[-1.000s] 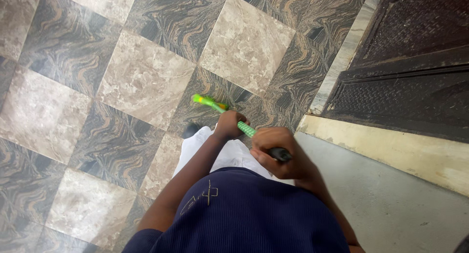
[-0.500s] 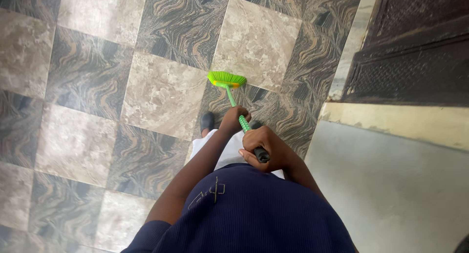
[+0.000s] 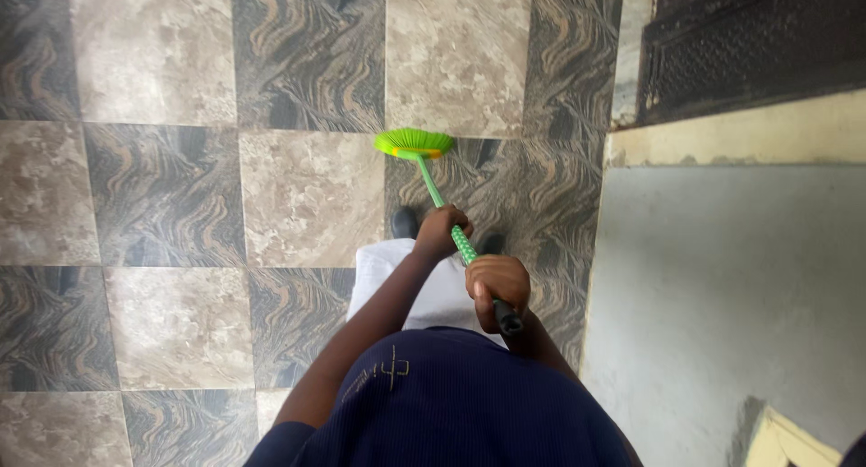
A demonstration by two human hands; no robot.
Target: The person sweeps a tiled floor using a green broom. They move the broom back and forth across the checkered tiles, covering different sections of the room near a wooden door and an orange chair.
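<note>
I hold a green broom (image 3: 416,145) with a spotted green handle and a black end cap. Its bristle head rests on the marbled tile floor (image 3: 180,196) ahead of my feet. My left hand (image 3: 442,231) grips the handle lower down, nearer the head. My right hand (image 3: 498,281) is closed around the handle's top, just below the black cap. My dark blue shirt fills the bottom of the view, with pale trousers and dark shoes below the hands.
A grey concrete slab (image 3: 722,286) lies to the right, edged by a pale raised sill (image 3: 740,129). A dark patterned metal door or grate (image 3: 758,43) is at the upper right. A yellowish corner (image 3: 789,444) shows at the bottom right.
The broom head has swung from the left to straight ahead of me, and the handle now stands more upright. Both hands kept their grip; the view turned with me.
</note>
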